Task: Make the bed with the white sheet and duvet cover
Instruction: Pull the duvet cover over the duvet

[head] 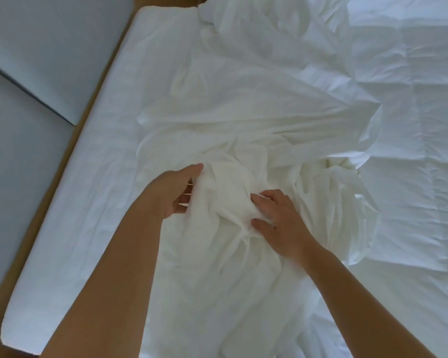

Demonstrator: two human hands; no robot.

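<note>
While the cover lies crumpled on the bed beside the duvet, left hand and right hand both grip one bunch of it with curled fingers: step judged as sorting the cover; next move calls for finding its opening or a corner.

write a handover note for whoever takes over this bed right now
Left hand: grips a fold of the cover, thumb on top.
Right hand: grips the same bunch, close beside the left.
Cover: crumpled in a heap across the middle of the bed.
Duvet: quilted, lying flat at the right, not inside the cover.
Sheet: seems laid over the mattress at the left, wrinkled.
Done: probably only the sheet.
Left: find the cover's opening, get the duvet in, spread it flat, smooth the sheet.
</note>
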